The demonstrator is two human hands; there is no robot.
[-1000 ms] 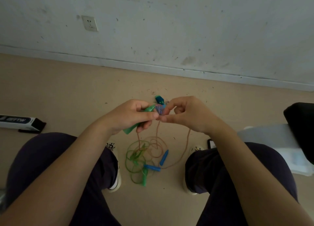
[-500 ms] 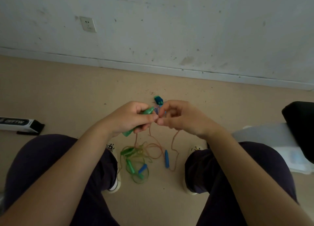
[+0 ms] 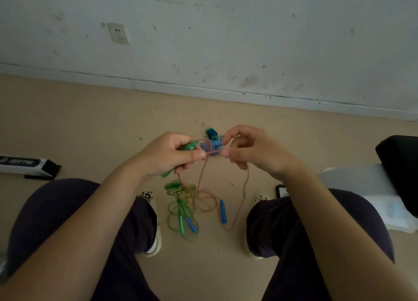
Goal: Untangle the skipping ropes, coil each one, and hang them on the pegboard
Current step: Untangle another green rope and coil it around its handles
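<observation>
A seated person holds a tangle of skipping ropes above a tan floor [image 3: 67,124], between their knees. The left hand [image 3: 167,158] grips a green handle [image 3: 188,146], while the right hand [image 3: 248,151] pinches a pinkish cord [image 3: 212,152] beside a blue-and-white braided bundle [image 3: 209,145]. Below hang green loops [image 3: 178,212], blue handles [image 3: 222,211] and more pinkish rope, with a wall socket [image 3: 118,32] beyond.

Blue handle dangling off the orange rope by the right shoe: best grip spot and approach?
Take the blue handle round its mid-shaft, coming from the right. It hangs upright and clear there, while the tangle of green rope crowds its left. The orange rope loops up from its bottom end to the right hand, so probably avoid that end.
</observation>
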